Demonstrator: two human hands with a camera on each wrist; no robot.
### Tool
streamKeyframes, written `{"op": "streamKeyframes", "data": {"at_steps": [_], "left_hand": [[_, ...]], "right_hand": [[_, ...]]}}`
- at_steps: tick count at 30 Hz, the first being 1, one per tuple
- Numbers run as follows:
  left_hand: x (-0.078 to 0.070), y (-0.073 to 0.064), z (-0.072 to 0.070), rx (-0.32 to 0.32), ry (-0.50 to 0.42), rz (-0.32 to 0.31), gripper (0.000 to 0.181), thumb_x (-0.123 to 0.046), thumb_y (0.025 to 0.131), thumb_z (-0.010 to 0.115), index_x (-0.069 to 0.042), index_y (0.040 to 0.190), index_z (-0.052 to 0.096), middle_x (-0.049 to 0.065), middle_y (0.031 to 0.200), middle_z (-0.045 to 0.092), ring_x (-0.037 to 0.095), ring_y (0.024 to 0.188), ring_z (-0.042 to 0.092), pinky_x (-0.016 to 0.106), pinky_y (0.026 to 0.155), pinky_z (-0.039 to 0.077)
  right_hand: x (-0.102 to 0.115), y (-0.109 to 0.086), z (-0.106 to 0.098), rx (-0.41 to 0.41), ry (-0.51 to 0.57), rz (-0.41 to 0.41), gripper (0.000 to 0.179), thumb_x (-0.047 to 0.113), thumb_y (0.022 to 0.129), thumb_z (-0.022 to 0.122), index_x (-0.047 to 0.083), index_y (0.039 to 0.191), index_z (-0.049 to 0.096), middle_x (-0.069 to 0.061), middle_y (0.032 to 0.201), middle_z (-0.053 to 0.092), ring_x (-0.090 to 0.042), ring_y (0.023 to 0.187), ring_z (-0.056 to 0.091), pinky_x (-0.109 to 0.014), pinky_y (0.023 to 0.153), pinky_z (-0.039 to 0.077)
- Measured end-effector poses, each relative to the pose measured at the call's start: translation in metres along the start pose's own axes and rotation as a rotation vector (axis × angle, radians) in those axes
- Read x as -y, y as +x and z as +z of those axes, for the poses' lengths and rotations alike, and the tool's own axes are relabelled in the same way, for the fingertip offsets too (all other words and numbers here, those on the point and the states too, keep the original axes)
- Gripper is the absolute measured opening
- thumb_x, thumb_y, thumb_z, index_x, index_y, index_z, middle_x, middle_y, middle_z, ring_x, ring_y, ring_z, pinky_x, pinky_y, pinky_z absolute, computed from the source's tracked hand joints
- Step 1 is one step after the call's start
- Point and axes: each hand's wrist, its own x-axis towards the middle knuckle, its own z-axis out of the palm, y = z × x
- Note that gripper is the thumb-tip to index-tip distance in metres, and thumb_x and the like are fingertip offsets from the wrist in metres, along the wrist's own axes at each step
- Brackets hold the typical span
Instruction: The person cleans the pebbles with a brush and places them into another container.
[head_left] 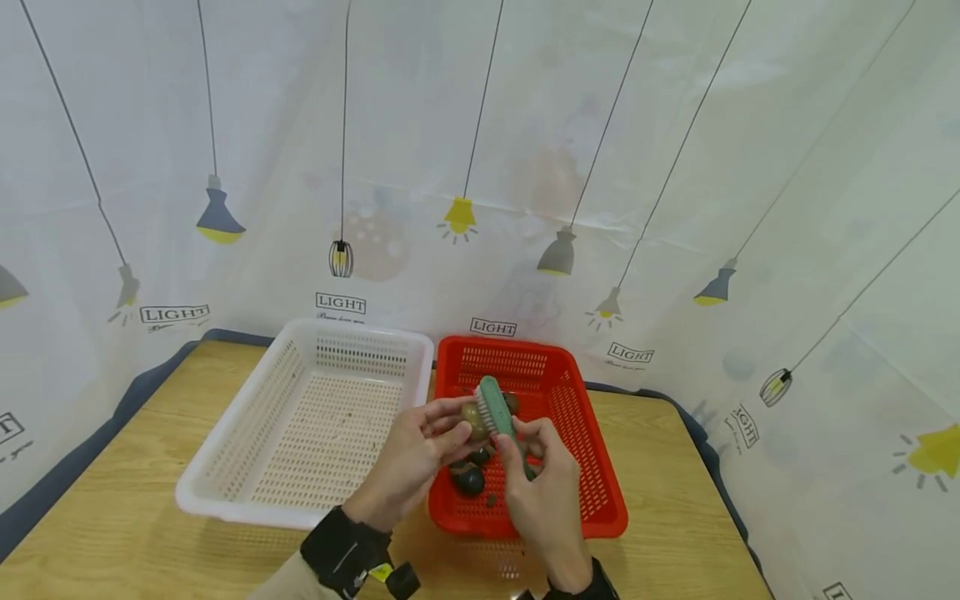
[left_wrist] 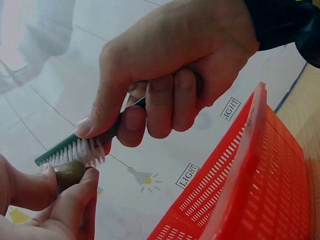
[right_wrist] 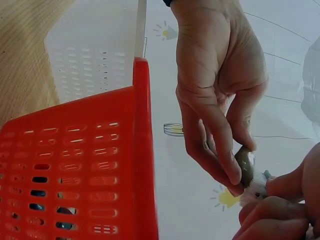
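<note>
Over the red basket point(head_left: 603, 479), my left hand point(head_left: 405, 462) pinches a glossy olive-brown, clam-like shell point(head_left: 472, 422) between thumb and fingers. My right hand point(head_left: 551, 492) grips a green scrub brush point(head_left: 495, 404) by its handle, the thumb laid along its back. White bristles rest against the shell in the left wrist view, where the brush point(left_wrist: 62, 149) slants across it. Fingers cover part of the shell point(right_wrist: 245, 165) in the right wrist view. Below the hands, several dark rounded shells point(head_left: 468, 479) lie in the red basket, partly hidden by the hands.
A white slotted basket point(head_left: 225, 475) stands on the left, right beside the red one, with small brown specks on its bottom. Both are on a wooden table point(head_left: 675, 500). A pale curtain point(head_left: 675, 125) printed with lamps hangs around the table's back and sides.
</note>
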Motion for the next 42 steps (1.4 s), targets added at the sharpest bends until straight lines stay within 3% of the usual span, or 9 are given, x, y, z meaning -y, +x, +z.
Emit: {"op": "streamKeyframes", "data": {"at_steps": [5,9,11,14,18,27,33,40,42], "left_hand": [[-0.001,-0.001,-0.001,-0.051,-0.044,0.035,0.043,0.003,0.117,0.063,0.005,0.161,0.062,0.031,0.159,0.068,0.023,0.132,0.078,0.035,0.109,0.070],[-0.001,-0.002,-0.001,-0.066,-0.030,0.037,0.043,0.002,0.117,0.064,0.006,0.160,0.062,0.030,0.159,0.069,0.022,0.131,0.078,0.033,0.109,0.071],[0.000,-0.002,-0.001,-0.047,0.002,0.019,0.044,0.000,0.118,0.064,0.007,0.161,0.061,0.031,0.157,0.069,0.022,0.129,0.079,0.033,0.109,0.070],[0.000,-0.002,0.000,-0.011,0.036,-0.002,0.047,-0.001,0.118,0.064,0.009,0.163,0.057,0.031,0.156,0.069,0.023,0.128,0.079,0.034,0.110,0.070],[-0.001,-0.002,0.000,-0.006,0.023,-0.008,0.047,0.000,0.118,0.064,0.009,0.164,0.056,0.032,0.158,0.067,0.023,0.129,0.078,0.034,0.110,0.070],[-0.004,-0.004,-0.003,-0.081,-0.039,-0.001,0.043,0.001,0.118,0.063,0.005,0.161,0.063,0.030,0.158,0.068,0.023,0.131,0.078,0.033,0.107,0.071],[-0.001,-0.005,-0.008,0.045,-0.003,-0.033,0.047,0.001,0.120,0.058,0.008,0.166,0.054,0.035,0.164,0.062,0.028,0.138,0.076,0.036,0.112,0.069],[-0.002,-0.005,-0.016,0.119,-0.088,-0.055,0.046,0.000,0.122,0.052,0.008,0.167,0.053,0.032,0.171,0.054,0.024,0.140,0.076,0.037,0.118,0.065],[-0.005,-0.006,-0.018,0.143,-0.107,-0.057,0.047,-0.001,0.123,0.051,0.009,0.169,0.051,0.032,0.173,0.054,0.022,0.139,0.077,0.036,0.119,0.064]], "right_hand": [[0.000,-0.007,0.001,0.010,-0.016,0.004,0.016,0.015,0.113,0.080,0.006,0.123,0.073,-0.018,0.129,0.087,-0.018,0.102,0.083,-0.043,0.086,0.075],[0.002,-0.013,0.006,0.003,-0.030,-0.014,0.016,0.013,0.111,0.082,0.007,0.122,0.073,-0.018,0.138,0.085,-0.020,0.104,0.085,-0.055,0.091,0.076],[0.004,-0.013,0.008,0.002,-0.037,-0.031,0.017,0.012,0.110,0.083,0.008,0.123,0.073,-0.019,0.139,0.084,-0.021,0.102,0.086,-0.050,0.090,0.076],[0.005,-0.008,0.009,0.009,-0.042,-0.050,0.017,0.013,0.111,0.082,0.007,0.125,0.072,-0.020,0.141,0.083,-0.023,0.102,0.086,-0.035,0.082,0.073],[0.004,-0.001,0.006,0.007,-0.028,-0.031,0.018,0.010,0.112,0.080,0.005,0.127,0.072,-0.021,0.143,0.082,-0.027,0.105,0.084,-0.021,0.074,0.065],[0.002,-0.010,0.008,0.014,-0.034,-0.022,0.019,0.011,0.111,0.081,0.005,0.126,0.072,-0.020,0.140,0.083,-0.024,0.103,0.086,-0.035,0.083,0.074],[0.004,-0.003,0.006,-0.006,0.002,-0.029,0.017,0.011,0.113,0.079,0.004,0.127,0.072,-0.021,0.139,0.083,-0.021,0.099,0.082,-0.022,0.067,0.062],[0.002,0.008,-0.001,-0.043,0.113,0.044,0.027,0.016,0.115,0.077,-0.001,0.136,0.071,-0.025,0.116,0.085,-0.009,0.077,0.069,-0.021,0.052,0.048],[0.002,0.010,-0.004,-0.061,0.133,0.071,0.030,0.018,0.115,0.077,-0.001,0.137,0.071,-0.027,0.119,0.084,-0.010,0.070,0.066,-0.021,0.050,0.046]]}}
